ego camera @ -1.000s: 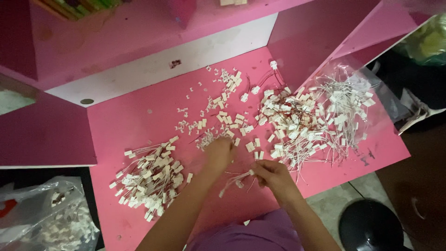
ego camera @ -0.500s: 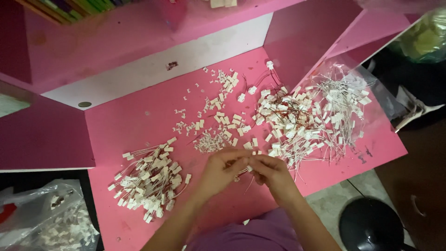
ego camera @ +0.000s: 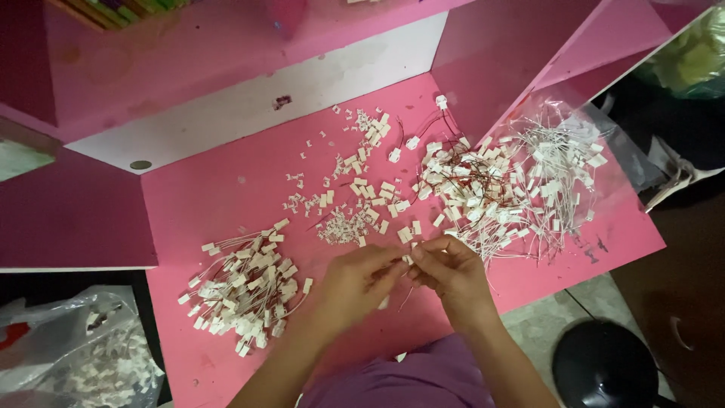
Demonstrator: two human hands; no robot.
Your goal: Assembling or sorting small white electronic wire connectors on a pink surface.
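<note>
We pinch a small white wire connector (ego camera: 408,261) between our left hand (ego camera: 361,283) and right hand (ego camera: 451,273), fingertips together, over the pink desk (ego camera: 219,189), between two heaps of wired connectors (ego camera: 245,291).

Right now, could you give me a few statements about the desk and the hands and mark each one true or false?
1. Both hands, left hand and right hand, meet over the pink desk. True.
2. The pile of wired connectors lies right of the hands. False: it lies to their left.
3. The clear plastic bag sits at the desk's right. True.
4. The desk is blue. False: pink.
</note>
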